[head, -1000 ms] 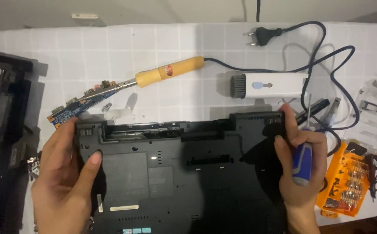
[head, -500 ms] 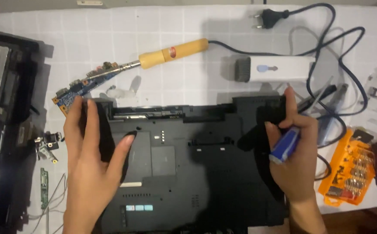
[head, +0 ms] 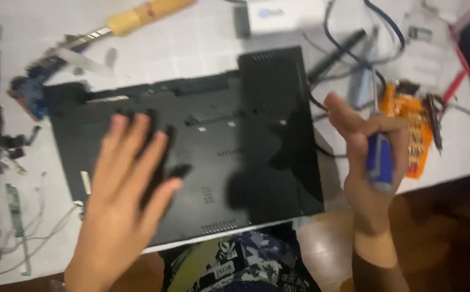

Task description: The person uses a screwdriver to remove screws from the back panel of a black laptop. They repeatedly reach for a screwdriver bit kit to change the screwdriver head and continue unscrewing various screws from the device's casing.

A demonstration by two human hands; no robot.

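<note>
at the far left of the worktop lies a small blue circuit board, and below it thin white wires and a narrow green strip trail towards the edge. these are fragile bits, so keep your sleeve off them.

your left hand lies flat with its fingers spread on the black laptop base; its grip is open and closes on nothing. the base lies underside up in the middle of the worktop, its near edge at the worktop's front edge, just above your patterned clothing. it looks like a stiff, fairly heavy plastic shell with a smooth face, so i would expect it to slide under a flat palm. to lift or turn it, take it by the two long edges, not by the notched back corner near the board, where the plastic looks thin.

beyond it, a soldering iron with a yellow wooden handle lies at the top.

your right hand is off the base, just past its right edge, curled around a screwdriver with a blue handle, shaft pointing up. the picture is blurred, so i cannot tell the tip. the handle is light and rigid.

right of that sits an orange bit holder, among dark cables.
</note>
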